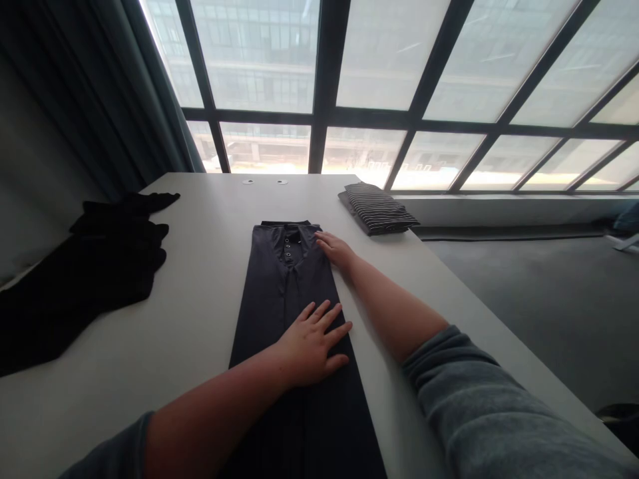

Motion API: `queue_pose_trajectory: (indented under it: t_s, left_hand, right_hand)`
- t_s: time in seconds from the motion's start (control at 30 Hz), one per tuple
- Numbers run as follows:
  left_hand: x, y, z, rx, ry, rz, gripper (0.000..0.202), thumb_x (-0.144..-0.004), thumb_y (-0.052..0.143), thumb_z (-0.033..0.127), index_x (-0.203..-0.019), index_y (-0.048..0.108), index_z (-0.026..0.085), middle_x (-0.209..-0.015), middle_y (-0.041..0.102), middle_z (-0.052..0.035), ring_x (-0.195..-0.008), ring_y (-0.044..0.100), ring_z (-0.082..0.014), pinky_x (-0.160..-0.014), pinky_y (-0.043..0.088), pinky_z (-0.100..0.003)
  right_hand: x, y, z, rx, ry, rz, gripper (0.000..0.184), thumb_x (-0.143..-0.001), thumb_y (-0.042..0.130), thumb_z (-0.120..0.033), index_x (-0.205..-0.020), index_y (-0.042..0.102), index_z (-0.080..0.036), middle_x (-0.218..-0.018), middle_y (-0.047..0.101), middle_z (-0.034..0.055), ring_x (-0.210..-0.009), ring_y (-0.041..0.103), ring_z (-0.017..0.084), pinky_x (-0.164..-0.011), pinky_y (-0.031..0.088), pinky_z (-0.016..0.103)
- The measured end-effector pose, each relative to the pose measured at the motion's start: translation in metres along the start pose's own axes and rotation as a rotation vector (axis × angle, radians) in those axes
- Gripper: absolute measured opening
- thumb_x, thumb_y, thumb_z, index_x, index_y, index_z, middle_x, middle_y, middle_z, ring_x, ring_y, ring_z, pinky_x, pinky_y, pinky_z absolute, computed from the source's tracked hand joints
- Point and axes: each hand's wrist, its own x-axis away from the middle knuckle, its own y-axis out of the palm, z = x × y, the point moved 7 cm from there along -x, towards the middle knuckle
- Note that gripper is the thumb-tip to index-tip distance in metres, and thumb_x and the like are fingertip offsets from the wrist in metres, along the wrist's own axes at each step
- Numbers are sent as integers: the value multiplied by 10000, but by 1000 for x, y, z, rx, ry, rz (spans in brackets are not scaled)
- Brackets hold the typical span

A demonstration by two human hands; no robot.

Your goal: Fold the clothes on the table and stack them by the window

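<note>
Your left hand (312,342) lies flat on the dark shirt (279,293), palm down, about halfway along the garment. Its fingers are stretched out and spread apart, and they point toward the shirt's right edge. They grip nothing and only press on the cloth.

Your right hand (337,251) rests farther away, on the right edge of the shirt just beside the collar. It is also flat, with the fingers extended and close together, clamped on nothing.

The shirt runs as a long narrow strip down the middle of the desk (200,219). Its buttoned collar points toward the far edge and its lower part reaches the near edge between your forearms. Both side edges look folded inward and straight.

A folded striped garment (379,207) sits at the far right corner of the desk, well apart from the shirt. A loose pile of black clothes (100,266) spreads along the left edge, with part of it hanging past the edge. Two small round discs (248,181) sit in the surface near the far edge. Grey sleeves (479,406) cover your upper forearms.
</note>
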Motion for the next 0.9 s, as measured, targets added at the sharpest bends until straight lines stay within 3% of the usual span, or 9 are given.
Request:
queue_pose_trajectory:
  t_s: [0.17,0.27,0.37,0.5,0.63,0.9]
  left_hand:
    - [5,3,-1,91,26,-11,727,-1050,430,669,-1663,388,280,-1770,215,-161,-1645,161,-386,-1309,194,-642]
    - [5,0,-1,131,34,-12,727,-1050,430,666,-1664,385,280,-1770,213,-160,-1647,149,-391,-1304,197,-657]
    - [4,-1,-1,156,36,-12,726,-1045,448,658,-1660,392,276,-1771,214,-160,-1645,161,-393,-1302,203,-662]
    - [4,-2,-1,182,37,-12,719,-1045,454,649,-1652,407,268,-1770,217,-163,-1645,167,-389,-1303,203,-665]
    - [4,-3,0,192,36,-16,714,-1044,454,645,-1646,417,262,-1768,227,-168,-1643,175,-391,-1301,206,-669]
    - [5,-7,0,198,28,-23,712,-1036,492,633,-1648,413,279,-1771,233,-152,-1645,180,-375,-1314,201,-642]
  right_hand:
    - [-47,8,36,207,155,-65,537,-1076,450,-392,-1569,568,-214,-1651,487,68,-1564,401,316,-1310,257,514]
    - [-66,5,48,232,171,-39,503,-1039,498,-331,-1501,636,-187,-1617,532,99,-1529,453,300,-1292,299,462]
    - [-80,-3,54,186,138,30,398,-987,517,-231,-1284,774,-167,-1477,664,112,-1409,580,227,-1219,390,322]
    - [-92,-9,61,66,56,63,269,-883,606,-174,-1043,822,-176,-1284,754,101,-1199,692,220,-1114,475,306]
    - [-99,-12,64,5,-49,77,238,-878,602,-156,-998,805,-191,-1195,772,89,-1127,699,224,-1086,496,340]
    - [-110,-19,67,97,-107,150,212,-894,579,-156,-958,778,-194,-1111,716,111,-1087,633,275,-1082,475,408]
